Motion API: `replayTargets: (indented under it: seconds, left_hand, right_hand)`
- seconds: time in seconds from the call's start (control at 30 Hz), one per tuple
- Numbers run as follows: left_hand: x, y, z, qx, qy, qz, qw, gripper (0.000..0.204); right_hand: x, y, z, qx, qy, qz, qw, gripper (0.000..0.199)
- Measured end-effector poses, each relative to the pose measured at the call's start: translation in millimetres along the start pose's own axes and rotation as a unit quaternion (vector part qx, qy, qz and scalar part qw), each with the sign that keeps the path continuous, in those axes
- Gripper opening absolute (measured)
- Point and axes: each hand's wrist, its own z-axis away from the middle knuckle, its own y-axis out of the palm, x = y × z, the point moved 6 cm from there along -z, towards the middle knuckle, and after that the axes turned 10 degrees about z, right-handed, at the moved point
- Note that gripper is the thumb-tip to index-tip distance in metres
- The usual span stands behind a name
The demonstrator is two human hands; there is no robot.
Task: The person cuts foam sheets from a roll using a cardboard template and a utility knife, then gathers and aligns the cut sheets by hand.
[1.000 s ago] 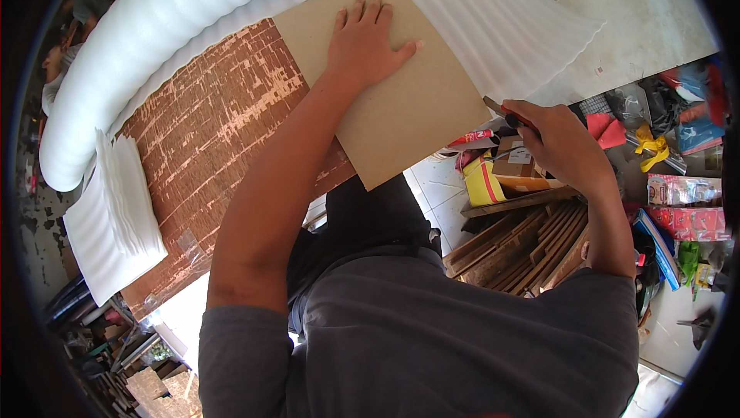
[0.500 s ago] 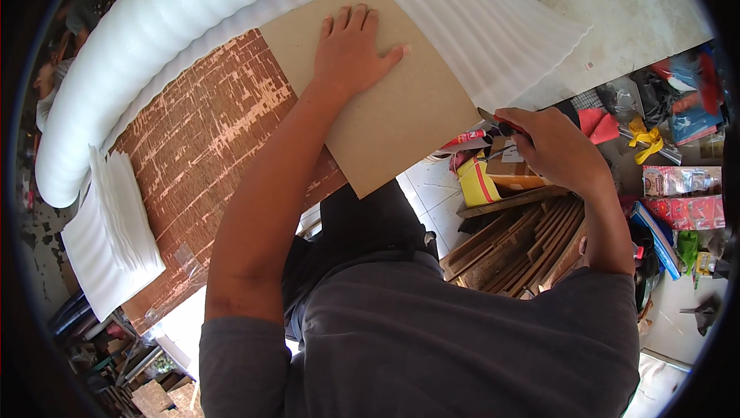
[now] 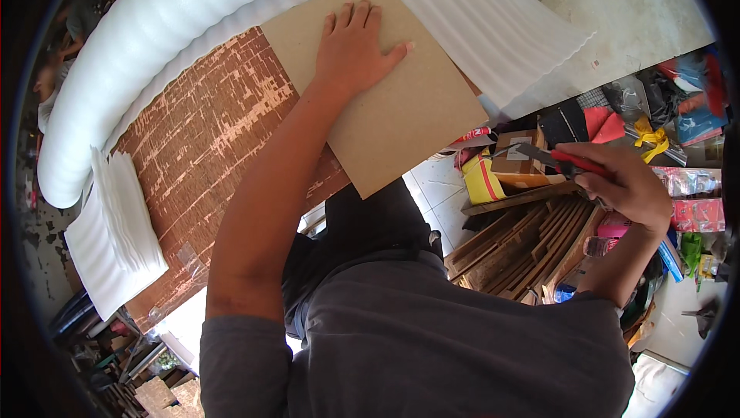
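Centrally, left hand (image 3: pixel 353 52) pressed flat, fingers spread, on brown cardboard sheet (image 3: pixel 385 102) at upper middle; right hand (image 3: pixel 624 187) at right clenched around red-handled utility knife (image 3: pixel 556 158), clear of sheet; white foam roll (image 3: pixel 162 32) along upper left.

A plain tan board (image 3: pixel 393 102), rectangular and flat, lies skewed across white foam sheet and the bench's reddish-brown top, one corner overhanging the edge. A red-handled knife (image 3: pixel 559 159), blade out, is held off the board's right.
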Motion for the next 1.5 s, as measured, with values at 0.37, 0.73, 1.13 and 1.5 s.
replayTargets:
  seconds: [0.37,0.73,1.13,1.5]
  left_hand:
    - [4,-1,4,0.002,-0.009,0.002,1.000,0.089]
    - [6,2,7,-0.019,-0.001,0.029,0.999,0.085]
    - [12,-45,47,0.047,0.000,0.341,0.939,0.051]
    - [-66,-73,179,0.199,0.158,0.023,0.967,0.077]
  right_hand:
    - [-19,-10,-126,-0.294,-0.078,-0.413,0.858,0.039]
    - [5,68,-255,-0.361,-0.072,-0.352,0.861,0.030]
    - [-6,86,-264,-0.356,-0.078,-0.386,0.848,0.032]
    - [-6,88,-263,-0.353,-0.073,-0.399,0.843,0.034]
